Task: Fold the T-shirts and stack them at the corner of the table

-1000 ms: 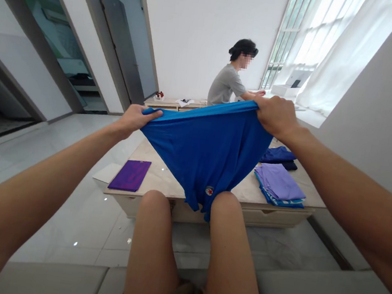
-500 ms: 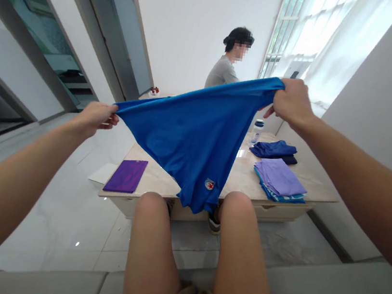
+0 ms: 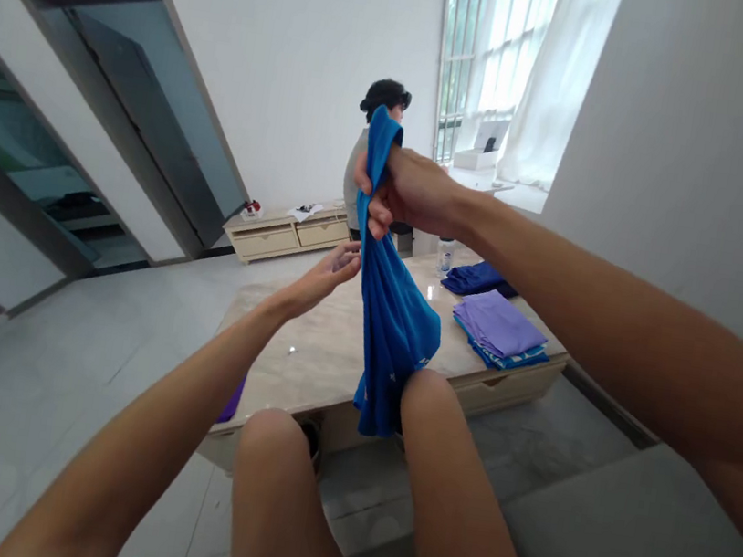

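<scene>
Fingers of the right hand clamped on the top of a blue knit shirt, bunched in the fist, with a tail of cloth sticking up past the grip. Left-hand fingers spread apart, palm up and empty, just beside the shirt's left edge; can't tell if they touch it. Shirt hangs in a twisted column from the right fist, its lower end dropping behind the right knee.

Clock positions, taken from the shirt, left to right:
- 10: open doorway with a grey door.
- 9-10: low wooden drawer cabinet by the wall, with a small red item and white cloth on top.
- 8: purple flat item on the marble-top table, mostly hidden behind the left forearm.
- 12: co-worker in a grey top, partly blocked by the shirt and right hand.
- 1: water bottle on the table; window with white curtain beyond.
- 2: folded navy garment on the table.
- 3: folded lilac garment on a blue patterned layer, same table.
- 4: grey sofa cushion beside the right knee.

Right forearm crosses above the table's far right side. Left knee sits in front of the table edge.
</scene>
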`<state>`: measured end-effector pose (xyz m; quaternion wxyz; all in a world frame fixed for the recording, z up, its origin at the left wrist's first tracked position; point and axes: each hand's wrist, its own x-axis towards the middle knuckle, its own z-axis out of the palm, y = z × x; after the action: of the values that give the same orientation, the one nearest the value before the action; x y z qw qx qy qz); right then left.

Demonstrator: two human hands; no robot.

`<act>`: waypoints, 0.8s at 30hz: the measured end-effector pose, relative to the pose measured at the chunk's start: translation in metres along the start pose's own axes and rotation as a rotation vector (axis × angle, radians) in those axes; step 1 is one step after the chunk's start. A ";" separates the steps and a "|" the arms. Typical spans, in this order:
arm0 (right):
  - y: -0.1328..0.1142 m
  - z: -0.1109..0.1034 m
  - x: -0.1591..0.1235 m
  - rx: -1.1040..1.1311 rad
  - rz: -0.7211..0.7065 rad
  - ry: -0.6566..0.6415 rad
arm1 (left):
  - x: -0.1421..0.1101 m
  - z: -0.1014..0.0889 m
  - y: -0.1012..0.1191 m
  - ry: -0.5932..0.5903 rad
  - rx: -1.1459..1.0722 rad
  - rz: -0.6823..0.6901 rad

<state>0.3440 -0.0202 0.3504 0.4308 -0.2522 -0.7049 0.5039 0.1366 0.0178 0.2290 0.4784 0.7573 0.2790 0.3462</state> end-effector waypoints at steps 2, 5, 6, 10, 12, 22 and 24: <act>-0.008 -0.009 -0.011 -0.019 0.022 -0.001 | 0.010 0.025 -0.005 -0.092 -0.028 -0.046; -0.020 -0.028 -0.028 -0.056 0.085 -0.019 | 0.011 0.049 -0.006 -0.135 0.027 -0.070; -0.022 -0.035 -0.033 -0.073 0.110 -0.025 | 0.010 0.053 -0.005 -0.130 0.045 -0.067; -0.028 -0.061 -0.053 -0.161 0.187 0.022 | -0.001 0.039 0.010 -0.028 0.134 -0.108; -0.027 -0.069 -0.059 -0.204 0.212 0.079 | -0.012 0.019 0.022 0.064 0.185 -0.136; 0.034 -0.033 -0.062 -0.015 0.183 0.185 | -0.053 -0.047 0.090 0.700 -0.011 -0.124; 0.059 0.002 -0.055 0.061 0.175 0.234 | -0.057 -0.040 0.094 0.714 -0.053 -0.127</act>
<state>0.3651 -0.0435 0.2758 0.4717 -0.3566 -0.6097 0.5278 0.0789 -0.0399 0.3129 0.3910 0.5572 0.4658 0.5654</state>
